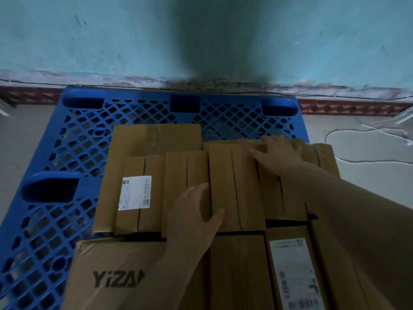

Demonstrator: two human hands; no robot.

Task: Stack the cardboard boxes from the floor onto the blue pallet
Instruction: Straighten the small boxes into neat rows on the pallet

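Both my hands lie flat with fingers spread, gripping nothing: the left hand (196,211) at frame centre, the right hand (277,153) further up and right. Under them sits a narrow box (237,186), long axis running up the frame, packed among other boxes (143,191) on the blue pallet (73,135). My left is nearer its near end.
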